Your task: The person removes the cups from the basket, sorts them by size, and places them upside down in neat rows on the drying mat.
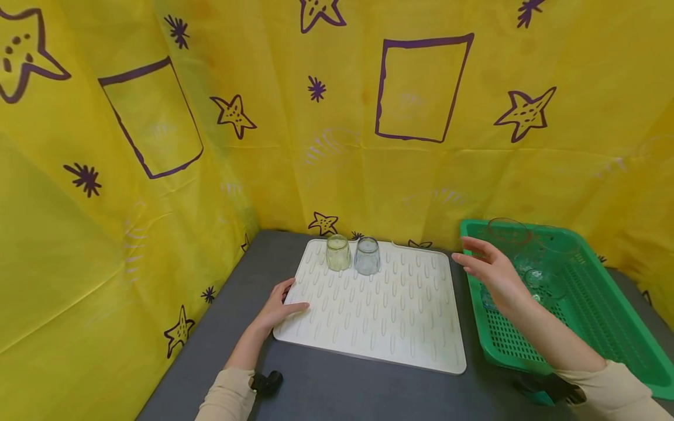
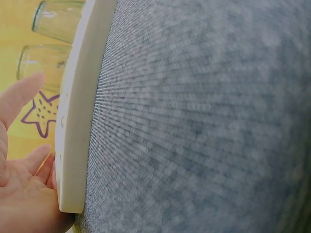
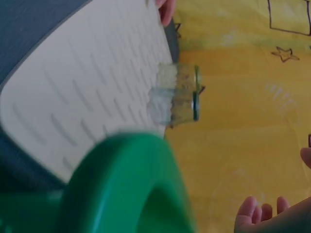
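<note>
A white drying mat (image 1: 368,318) with raised oval ridges lies on the dark grey table. Two tumblers stand side by side near its far edge: a yellow-green glass (image 1: 338,257) and a blue-grey glass (image 1: 367,260). At the mat's left edge is my left hand (image 1: 272,310); its fingers touch the edge, and the thumb (image 2: 22,99) extends apart above the mat. My right hand (image 1: 495,275) hovers over the left side of the green basket (image 1: 476,333), holding nothing, thumb and fingers apart. Inside the basket, partly behind that hand, are several glasses, one with a reddish rim (image 1: 508,231).
Behind the table hangs a yellow cloth (image 1: 263,175) with purple stars and frames drawn on it. The basket's raised rim (image 3: 131,160) stands close to the mat's right edge. Grey table surface (image 1: 326,386) shows in front of the mat.
</note>
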{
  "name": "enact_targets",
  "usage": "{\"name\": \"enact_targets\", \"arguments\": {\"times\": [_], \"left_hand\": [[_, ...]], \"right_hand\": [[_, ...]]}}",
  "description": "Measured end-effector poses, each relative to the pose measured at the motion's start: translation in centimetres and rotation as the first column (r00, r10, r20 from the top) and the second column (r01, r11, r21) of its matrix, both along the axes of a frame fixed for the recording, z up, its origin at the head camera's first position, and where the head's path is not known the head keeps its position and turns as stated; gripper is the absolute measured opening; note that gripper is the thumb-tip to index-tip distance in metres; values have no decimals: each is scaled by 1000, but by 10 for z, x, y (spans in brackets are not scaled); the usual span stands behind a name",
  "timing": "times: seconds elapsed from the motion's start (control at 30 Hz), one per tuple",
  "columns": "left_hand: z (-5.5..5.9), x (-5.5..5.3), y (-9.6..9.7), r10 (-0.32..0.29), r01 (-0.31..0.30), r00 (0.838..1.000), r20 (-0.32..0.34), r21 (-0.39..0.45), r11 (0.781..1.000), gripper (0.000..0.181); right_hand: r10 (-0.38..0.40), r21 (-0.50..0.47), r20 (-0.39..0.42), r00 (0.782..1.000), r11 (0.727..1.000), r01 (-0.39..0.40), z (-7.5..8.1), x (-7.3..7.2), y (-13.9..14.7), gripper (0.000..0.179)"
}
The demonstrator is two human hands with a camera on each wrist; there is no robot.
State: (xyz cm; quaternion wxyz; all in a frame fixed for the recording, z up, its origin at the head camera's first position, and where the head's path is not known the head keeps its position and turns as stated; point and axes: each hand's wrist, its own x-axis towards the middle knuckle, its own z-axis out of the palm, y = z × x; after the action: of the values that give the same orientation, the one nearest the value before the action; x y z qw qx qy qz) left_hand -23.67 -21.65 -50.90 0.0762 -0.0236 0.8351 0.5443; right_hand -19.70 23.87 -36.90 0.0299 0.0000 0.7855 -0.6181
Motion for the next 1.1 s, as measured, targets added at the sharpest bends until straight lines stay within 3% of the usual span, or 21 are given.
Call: {"name": "enact_targets", "arguments": {"times": [0.17,0.43,0.87,1.1], "left_hand": [[1,0,-1,1,-1,1000,5,-4,1000,89],[0,-1,-3,-1,1,1000,-1,-14,1000,90],[0,0,-3,-2,2,1000,-9,-12,1000,89],[0,0,-3,-2,2,1000,-8,-16,1000,89]], "right_hand": [[16,87,-27,1000,996,-14,-5,7,30,74],[-55,168,-13,998,984,56,-12,11,66,73],[-109,252,19,994,962,101,-23,7,116,85],[-113,366,63,992,927,82,-27,5,138,89]]}}
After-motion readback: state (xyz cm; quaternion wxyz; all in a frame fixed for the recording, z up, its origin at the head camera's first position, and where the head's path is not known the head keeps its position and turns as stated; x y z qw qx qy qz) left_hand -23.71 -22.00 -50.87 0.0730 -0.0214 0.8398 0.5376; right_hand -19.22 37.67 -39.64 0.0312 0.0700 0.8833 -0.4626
